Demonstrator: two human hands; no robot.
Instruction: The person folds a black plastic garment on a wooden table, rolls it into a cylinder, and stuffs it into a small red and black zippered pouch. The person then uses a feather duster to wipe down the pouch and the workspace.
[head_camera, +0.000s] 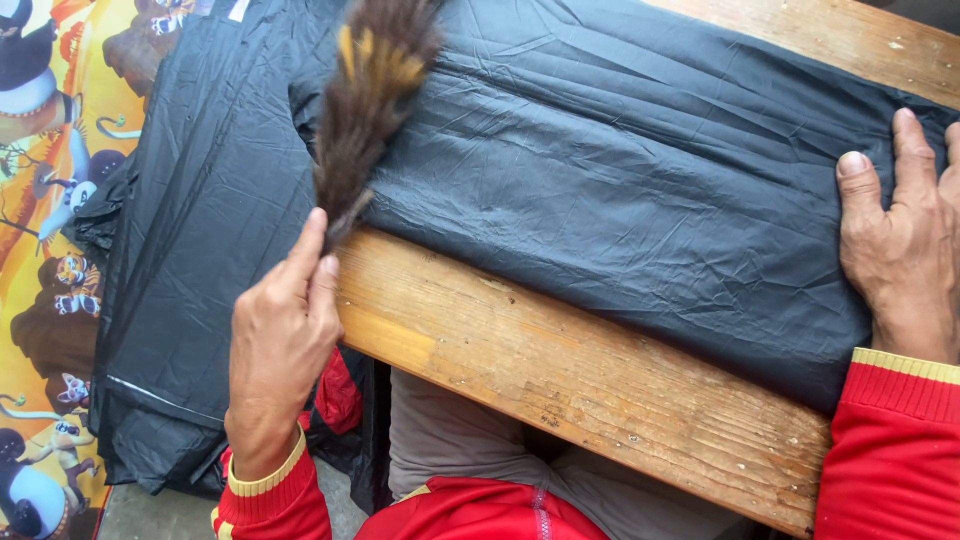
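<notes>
On the wooden counter (560, 370), the left hand (280, 340) is gripping a feather brush (365, 100) with closed fingers beside the black sheet (620, 190); the right hand (905, 235) is pressing flat on it, fingers spread.

Brush (370, 110): tip is running off the top edge and blurring; handle is hiding inside the left hand (280, 340). Right hand (905, 235): the right edge is cutting off its outer fingers. Black plastic sheet (620, 200) is covering much of the tabletop (560, 370), its far part leaving the picture. Patterned cloth (40, 250) at left is disappearing under the sheet and past the left edge.
</notes>
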